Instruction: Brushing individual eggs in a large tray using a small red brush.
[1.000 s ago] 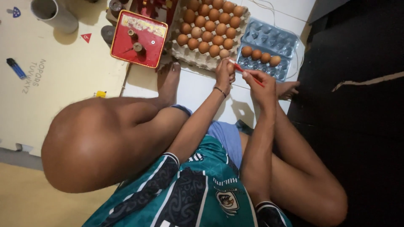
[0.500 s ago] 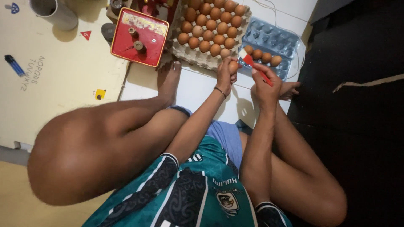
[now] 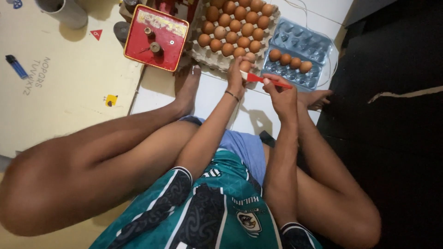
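My left hand (image 3: 237,76) holds a brown egg (image 3: 245,66) just in front of the grey cardboard egg tray (image 3: 206,54), which is packed with several brown eggs. My right hand (image 3: 280,94) grips a red marker pen (image 3: 265,80) whose white tip touches the held egg. To the right, a blue plastic egg tray (image 3: 318,48) carries a short row of brown eggs (image 3: 290,60). I sit on the floor with my knees drawn up and my feet near the trays.
A red box-shaped device with knobs (image 3: 156,37) stands left of the cardboard tray. On the cream mat (image 3: 55,101) lie a blue lighter (image 3: 16,66), a grey cup (image 3: 62,10) and small stickers. Dark flooring (image 3: 392,129) runs along the right.
The view has shifted slightly downward. Both hands stay together at the egg, with the pen tip kept against it; the pen has shifted a little across the shell.
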